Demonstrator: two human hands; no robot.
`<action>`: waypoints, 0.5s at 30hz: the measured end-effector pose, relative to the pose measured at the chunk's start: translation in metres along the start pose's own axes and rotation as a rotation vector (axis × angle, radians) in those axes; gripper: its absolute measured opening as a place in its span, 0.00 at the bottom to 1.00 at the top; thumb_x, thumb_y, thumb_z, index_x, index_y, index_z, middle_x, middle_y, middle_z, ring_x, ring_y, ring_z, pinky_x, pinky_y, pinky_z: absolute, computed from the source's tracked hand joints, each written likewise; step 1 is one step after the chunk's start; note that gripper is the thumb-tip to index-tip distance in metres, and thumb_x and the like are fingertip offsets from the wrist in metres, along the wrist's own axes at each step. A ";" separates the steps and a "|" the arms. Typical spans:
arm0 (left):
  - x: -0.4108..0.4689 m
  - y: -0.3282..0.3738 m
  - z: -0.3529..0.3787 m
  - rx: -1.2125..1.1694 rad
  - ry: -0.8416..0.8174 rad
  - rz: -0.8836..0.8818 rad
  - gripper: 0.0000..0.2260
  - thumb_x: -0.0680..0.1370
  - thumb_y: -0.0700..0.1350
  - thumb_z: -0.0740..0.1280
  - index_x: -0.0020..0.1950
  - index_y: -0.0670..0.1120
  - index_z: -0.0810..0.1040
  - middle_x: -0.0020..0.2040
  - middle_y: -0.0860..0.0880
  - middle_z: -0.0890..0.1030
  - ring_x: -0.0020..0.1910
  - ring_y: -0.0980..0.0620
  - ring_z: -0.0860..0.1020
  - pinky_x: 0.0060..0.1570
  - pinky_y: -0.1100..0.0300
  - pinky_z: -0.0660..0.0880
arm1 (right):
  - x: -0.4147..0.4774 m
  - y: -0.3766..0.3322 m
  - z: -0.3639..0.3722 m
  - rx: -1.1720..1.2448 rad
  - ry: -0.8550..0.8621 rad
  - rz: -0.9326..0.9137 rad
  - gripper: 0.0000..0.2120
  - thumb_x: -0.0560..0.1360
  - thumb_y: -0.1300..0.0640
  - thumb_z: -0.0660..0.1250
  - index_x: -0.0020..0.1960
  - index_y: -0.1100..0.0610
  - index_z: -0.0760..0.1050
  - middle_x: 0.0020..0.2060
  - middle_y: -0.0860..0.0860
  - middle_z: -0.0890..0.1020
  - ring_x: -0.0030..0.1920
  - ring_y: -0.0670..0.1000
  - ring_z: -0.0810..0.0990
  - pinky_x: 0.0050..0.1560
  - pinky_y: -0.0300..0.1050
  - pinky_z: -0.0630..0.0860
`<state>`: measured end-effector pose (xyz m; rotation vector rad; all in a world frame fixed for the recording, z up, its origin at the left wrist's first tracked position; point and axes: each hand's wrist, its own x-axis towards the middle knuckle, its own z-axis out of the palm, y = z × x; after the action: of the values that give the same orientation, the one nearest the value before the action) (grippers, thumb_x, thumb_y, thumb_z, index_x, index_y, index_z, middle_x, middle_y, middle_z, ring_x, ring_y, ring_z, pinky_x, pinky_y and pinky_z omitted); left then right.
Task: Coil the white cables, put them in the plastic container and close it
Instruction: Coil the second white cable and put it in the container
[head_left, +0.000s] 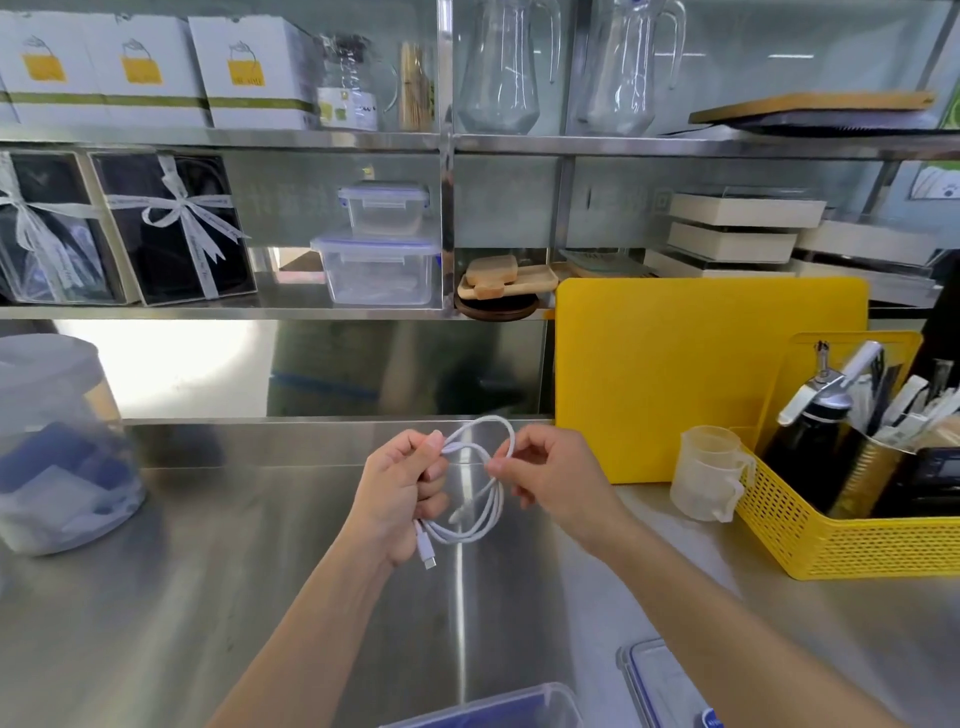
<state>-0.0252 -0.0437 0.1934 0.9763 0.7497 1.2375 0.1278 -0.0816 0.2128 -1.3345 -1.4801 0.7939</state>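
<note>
A white cable (480, 512) hangs in loops between my two hands above the steel counter. My left hand (397, 493) grips the gathered loops, and a plug end dangles below it. My right hand (545, 475) pinches a strand of the same cable at the top loop. The clear plastic container (498, 709) stands open at the bottom edge of the view, below my arms. Its lid (660, 686) with blue clips lies on the counter to the right of it.
A yellow mesh basket (841, 540) with bottles and utensils stands at the right, a plastic measuring cup (706, 473) beside it. A yellow cutting board (701, 374) leans on the back wall. A large lidded tub (52, 447) sits at the left. Shelves above hold boxes and jugs.
</note>
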 end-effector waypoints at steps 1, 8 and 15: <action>-0.001 -0.001 0.000 -0.018 0.002 -0.012 0.17 0.79 0.39 0.60 0.30 0.44 0.67 0.23 0.52 0.65 0.19 0.59 0.58 0.16 0.70 0.57 | -0.001 0.006 0.004 -0.076 0.019 0.008 0.06 0.70 0.60 0.71 0.39 0.54 0.74 0.33 0.49 0.76 0.33 0.47 0.74 0.34 0.38 0.72; -0.008 -0.008 0.016 -0.100 -0.063 -0.094 0.17 0.80 0.40 0.59 0.30 0.45 0.66 0.22 0.52 0.66 0.17 0.60 0.58 0.15 0.70 0.57 | -0.010 0.025 0.019 0.216 -0.193 0.119 0.12 0.70 0.67 0.64 0.53 0.59 0.72 0.36 0.53 0.79 0.38 0.52 0.79 0.40 0.42 0.77; -0.003 0.003 0.008 -0.030 -0.038 -0.043 0.14 0.79 0.39 0.60 0.32 0.43 0.66 0.22 0.52 0.66 0.18 0.60 0.58 0.16 0.71 0.56 | -0.021 0.030 0.004 0.178 -0.184 0.060 0.09 0.75 0.55 0.66 0.38 0.57 0.73 0.23 0.46 0.69 0.23 0.45 0.63 0.23 0.35 0.61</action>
<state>-0.0201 -0.0481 0.1996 0.9516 0.7169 1.1870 0.1338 -0.0958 0.1791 -1.2023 -1.4777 1.0856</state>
